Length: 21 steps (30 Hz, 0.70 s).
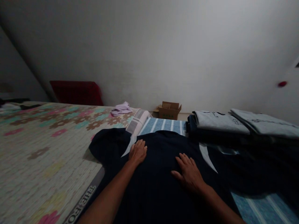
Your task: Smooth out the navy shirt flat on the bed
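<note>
A dark navy T-shirt lies spread flat in front of me, partly on a blue striped cloth. My left hand rests flat on the shirt near its left shoulder, fingers apart, holding nothing. My right hand lies palm down on the shirt's chest, fingers spread. The shirt's left sleeve reaches out onto the flowered mattress.
A flowered mattress fills the left. A stack of folded grey and dark clothes sits at the right. A small lilac garment lies at the mattress's far edge. A cardboard box and a red cushion stand by the wall.
</note>
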Tool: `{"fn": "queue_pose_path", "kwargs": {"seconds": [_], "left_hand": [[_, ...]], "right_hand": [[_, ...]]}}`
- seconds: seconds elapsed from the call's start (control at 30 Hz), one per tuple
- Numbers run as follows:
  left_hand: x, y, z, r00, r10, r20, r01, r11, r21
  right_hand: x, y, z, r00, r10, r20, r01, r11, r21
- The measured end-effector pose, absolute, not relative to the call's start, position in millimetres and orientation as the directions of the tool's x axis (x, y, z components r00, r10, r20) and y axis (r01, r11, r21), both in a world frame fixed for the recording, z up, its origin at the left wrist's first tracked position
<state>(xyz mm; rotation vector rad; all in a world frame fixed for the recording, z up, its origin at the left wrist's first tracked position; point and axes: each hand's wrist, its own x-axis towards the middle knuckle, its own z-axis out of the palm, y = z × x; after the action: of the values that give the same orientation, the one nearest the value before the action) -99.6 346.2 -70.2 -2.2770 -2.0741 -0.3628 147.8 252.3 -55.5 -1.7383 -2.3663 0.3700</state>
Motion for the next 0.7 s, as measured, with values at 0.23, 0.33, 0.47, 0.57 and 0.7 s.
{"fn": "queue_pose_path", "kwargs": {"seconds": [0.23,0.33,0.47,0.57,0.7], "left_hand": [[-67,359,-46,0.059,0.957,0.285,0.987,-0.098,0.123],[-36,380,-32,0.153,0.932,0.328,0.970,-0.205,0.131],[-11,413,-31,0.198,0.926,0.322,0.957,-0.254,0.141],[-7,429,-42,0.217,0.934,0.284,0.953,-0.266,0.148],[-8,435,-55,0.212,0.933,0.289,0.952,-0.265,0.155]], "right_hand": [[154,255,-77,-0.275,0.961,0.017,0.915,0.268,-0.301],[153,256,-78,-0.268,0.963,0.013,0.920,0.260,-0.294],[153,258,-77,-0.259,0.966,0.001,0.926,0.248,-0.285],[154,258,-76,-0.254,0.967,-0.005,0.928,0.242,-0.283],[153,256,-79,-0.245,0.969,0.020,0.932,0.242,-0.270]]}}
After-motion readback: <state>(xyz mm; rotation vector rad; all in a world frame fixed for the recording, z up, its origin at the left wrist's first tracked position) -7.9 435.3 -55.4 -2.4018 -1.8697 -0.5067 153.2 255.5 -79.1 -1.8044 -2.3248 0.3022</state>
